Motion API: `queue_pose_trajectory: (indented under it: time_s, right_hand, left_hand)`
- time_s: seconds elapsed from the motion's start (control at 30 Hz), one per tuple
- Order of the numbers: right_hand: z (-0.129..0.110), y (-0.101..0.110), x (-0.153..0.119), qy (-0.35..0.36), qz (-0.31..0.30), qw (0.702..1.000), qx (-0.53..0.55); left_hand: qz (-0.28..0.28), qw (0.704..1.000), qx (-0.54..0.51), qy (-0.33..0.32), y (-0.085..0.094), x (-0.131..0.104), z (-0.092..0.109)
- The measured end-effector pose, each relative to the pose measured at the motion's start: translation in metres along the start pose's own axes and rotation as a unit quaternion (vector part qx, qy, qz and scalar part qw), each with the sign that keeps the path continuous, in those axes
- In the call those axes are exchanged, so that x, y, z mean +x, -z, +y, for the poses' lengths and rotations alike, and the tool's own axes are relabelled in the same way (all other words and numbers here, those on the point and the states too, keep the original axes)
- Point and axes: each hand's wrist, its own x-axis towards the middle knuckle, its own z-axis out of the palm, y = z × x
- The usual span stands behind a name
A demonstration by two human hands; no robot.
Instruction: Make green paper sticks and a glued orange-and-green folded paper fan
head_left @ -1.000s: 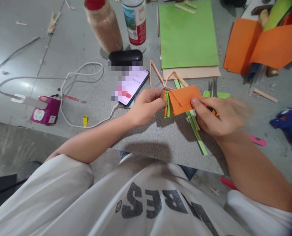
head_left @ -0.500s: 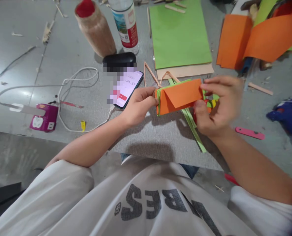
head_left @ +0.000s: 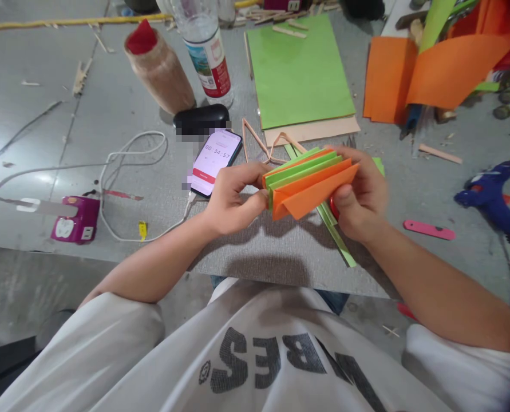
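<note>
Between my hands is a small stack of folded orange and green paper point(head_left: 310, 180), lifted above the table, its layered edges fanned toward me. My left hand point(head_left: 240, 191) pinches the left end between thumb and fingers. My right hand point(head_left: 360, 191) grips the right end, thumb in front and fingers behind, partly hidden by the paper. Beneath the stack lie green paper strips point(head_left: 338, 237). A bit of a red object point(head_left: 334, 207) shows beside my right thumb; most of it is covered. Bent thin wooden strips point(head_left: 255, 140) rest just beyond the stack.
A phone point(head_left: 216, 157) showing a timer lies left, with a black case point(head_left: 201, 118), a bottle point(head_left: 209, 63) and a jar point(head_left: 160, 74) behind. Green sheets point(head_left: 301, 74) lie ahead. Rightward are orange paper point(head_left: 387, 80), a pink cutter point(head_left: 429, 229) and a blue glue gun point(head_left: 490, 194).
The stack has tilted and spread, so several folded layers now show instead of one orange face. My right hand has closed in around its right end. The view has shifted slightly.
</note>
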Motion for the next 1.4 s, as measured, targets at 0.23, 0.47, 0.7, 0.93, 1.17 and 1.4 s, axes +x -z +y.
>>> queue_pose_trajectory:
  time_s: [0.23, 0.47, 0.7, 0.93, 1.17, 1.4]
  right_hand:
    - [-0.002, 0.007, -0.006, -0.008, -0.025, 0.997, -0.072]
    - [-0.008, -0.001, -0.008, 0.015, -0.003, 0.989, -0.144]
    - [-0.011, 0.002, -0.009, 0.033, 0.004, 0.983, -0.181]
    - [-0.011, 0.001, -0.009, 0.071, 0.029, 0.974, -0.212]
    - [-0.011, -0.005, -0.013, 0.055, 0.054, 0.968, -0.239]
    - [-0.018, 0.001, -0.009, 0.170, 0.031, 0.959, -0.223]
  left_hand:
    - [-0.031, 0.999, 0.025, -0.013, 0.001, 0.001, -0.001]
    - [-0.036, 0.991, 0.047, -0.122, 0.000, -0.002, -0.008]
    - [-0.047, 0.988, 0.120, -0.089, 0.001, -0.006, -0.004]
    - [-0.050, 0.993, 0.082, -0.074, 0.000, -0.011, -0.014]
    - [-0.026, 0.997, 0.031, -0.066, -0.009, -0.016, -0.022]
    - [0.037, 0.998, 0.021, -0.052, -0.018, -0.013, -0.020]
